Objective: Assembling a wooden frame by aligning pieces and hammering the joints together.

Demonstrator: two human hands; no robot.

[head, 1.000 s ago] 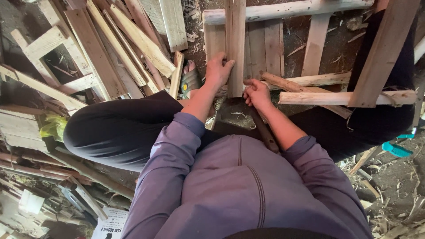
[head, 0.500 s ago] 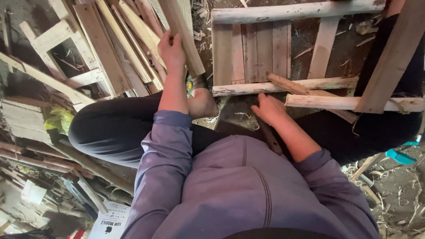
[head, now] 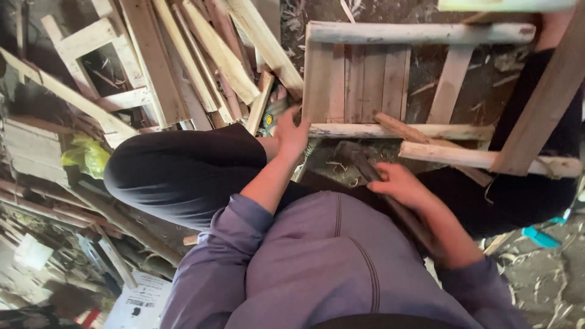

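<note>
I sit on the ground in black trousers and a purple top. A pale wooden frame (head: pixel 420 31) of rough rails lies in front of my knees, with several flat slats (head: pixel 365 76) fixed across it. My left hand (head: pixel 292 135) is spread open, its fingers against the frame's near left corner where the middle rail (head: pixel 439 130) ends. My right hand (head: pixel 399 186) is closed around the dark handle of a hammer-like tool (head: pixel 359 159), whose head lies just under that rail. The handle runs back along my right forearm.
A pile of loose wooden slats (head: pixel 201 55) leans at the upper left beside my left knee (head: pixel 177 170). A thick plank (head: pixel 542 103) crosses the frame at the right. A yellow-green bag (head: pixel 88 155), a printed sheet (head: pixel 140 298) and a blue object (head: pixel 539 236) lie about among wood shavings.
My left hand came back from the slat pile to the frame's corner, holding nothing. My right hand dropped from the rail to the tool's handle and closed on it.
</note>
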